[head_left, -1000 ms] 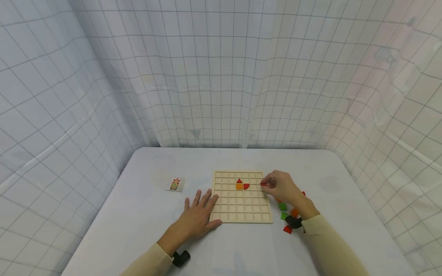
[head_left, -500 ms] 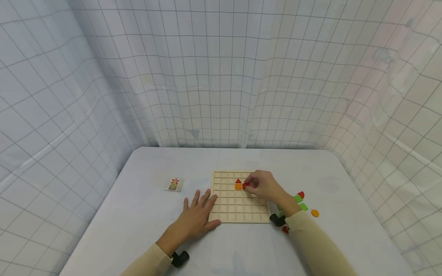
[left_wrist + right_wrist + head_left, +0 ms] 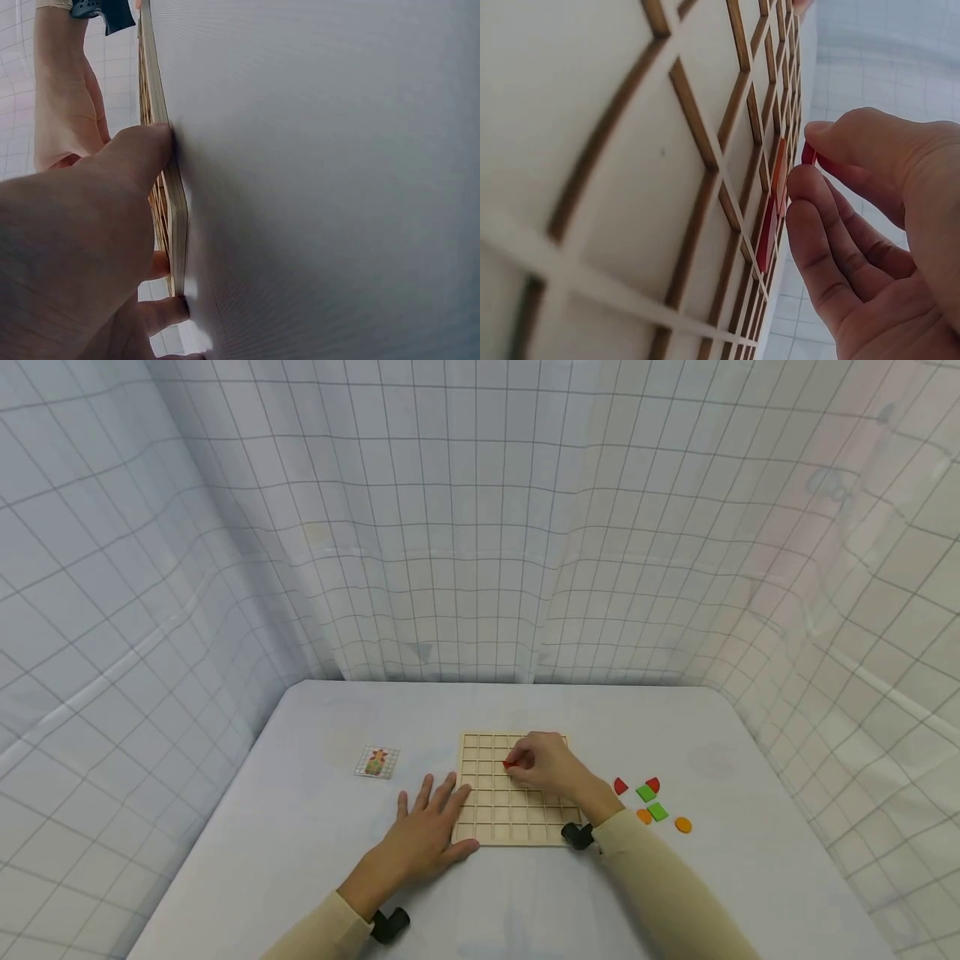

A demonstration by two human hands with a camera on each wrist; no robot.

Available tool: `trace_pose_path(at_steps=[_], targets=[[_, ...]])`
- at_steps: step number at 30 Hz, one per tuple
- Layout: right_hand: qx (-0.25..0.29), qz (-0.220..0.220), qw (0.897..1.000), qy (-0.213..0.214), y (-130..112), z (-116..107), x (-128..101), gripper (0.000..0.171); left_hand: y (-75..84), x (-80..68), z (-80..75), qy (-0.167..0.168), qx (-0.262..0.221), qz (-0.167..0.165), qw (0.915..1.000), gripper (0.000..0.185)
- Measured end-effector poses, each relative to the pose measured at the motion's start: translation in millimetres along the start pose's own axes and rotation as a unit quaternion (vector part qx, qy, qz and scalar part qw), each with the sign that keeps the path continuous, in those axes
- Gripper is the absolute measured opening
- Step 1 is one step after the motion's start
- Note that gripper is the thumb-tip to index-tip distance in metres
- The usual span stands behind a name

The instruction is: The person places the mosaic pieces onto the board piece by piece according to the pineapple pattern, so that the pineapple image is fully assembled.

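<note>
A pale wooden grid board (image 3: pixel 487 818) lies flat on the white table. My left hand (image 3: pixel 423 839) rests at its left edge with fingers spread. In the left wrist view the thumb touches the board's side edge (image 3: pixel 178 217). Over the upper middle of the board, my right hand (image 3: pixel 551 767) pinches a small red piece (image 3: pixel 808 154) between thumb and index finger, just off the grid. An orange tile (image 3: pixel 780 176) and a red tile (image 3: pixel 766 234) sit in neighbouring cells in the right wrist view; the right hand hides them in the head view.
Right of the board lie loose pieces: red quarter circles (image 3: pixel 620 786), green tiles (image 3: pixel 657 812) and orange rounds (image 3: pixel 683 825). A small printed card (image 3: pixel 377 762) with a gridded figure lies to the left. Gridded white curtains (image 3: pixel 480 610) surround the table.
My right hand has moved left from the board's right edge to its upper middle, carrying the red piece. The left hand stays in place.
</note>
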State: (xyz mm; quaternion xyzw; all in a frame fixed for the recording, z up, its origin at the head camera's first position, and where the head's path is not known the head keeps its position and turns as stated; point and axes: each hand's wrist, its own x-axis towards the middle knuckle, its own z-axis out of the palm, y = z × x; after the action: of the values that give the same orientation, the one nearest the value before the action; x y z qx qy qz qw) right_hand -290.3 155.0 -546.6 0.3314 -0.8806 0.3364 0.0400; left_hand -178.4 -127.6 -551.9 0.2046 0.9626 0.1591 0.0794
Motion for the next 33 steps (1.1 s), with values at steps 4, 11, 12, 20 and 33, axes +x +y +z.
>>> trace_pose_path(at_steps=[4, 11, 12, 20, 33], targets=[[0.0, -0.026, 1.0, 0.006, 8, 7, 4, 0.005, -1.6, 1.0, 2.2, -0.003, -0.005, -0.001, 1.0, 0.094], [0.003, -0.011, 1.0, -0.005, 7, 10, 8, 0.006, -1.7, 1.1, 3.2, -0.004, -0.01, 0.002, 0.9999, 0.094], [0.001, -0.003, 1.0, -0.008, 6, 11, 9, 0.006, -1.6, 1.1, 3.0, -0.004, -0.01, 0.002, 0.9999, 0.093], [-0.032, 0.035, 0.999, -0.018, -5, 12, 10, 0.008, 1.7, -0.5, -0.9, 0.006, 0.0, 0.011, 0.9999, 0.093], [-0.026, 0.057, 0.998, -0.027, -3, 16, 13, 0.005, -0.4, -0.3, 2.3, 0.004, 0.003, 0.004, 1.0, 0.094]])
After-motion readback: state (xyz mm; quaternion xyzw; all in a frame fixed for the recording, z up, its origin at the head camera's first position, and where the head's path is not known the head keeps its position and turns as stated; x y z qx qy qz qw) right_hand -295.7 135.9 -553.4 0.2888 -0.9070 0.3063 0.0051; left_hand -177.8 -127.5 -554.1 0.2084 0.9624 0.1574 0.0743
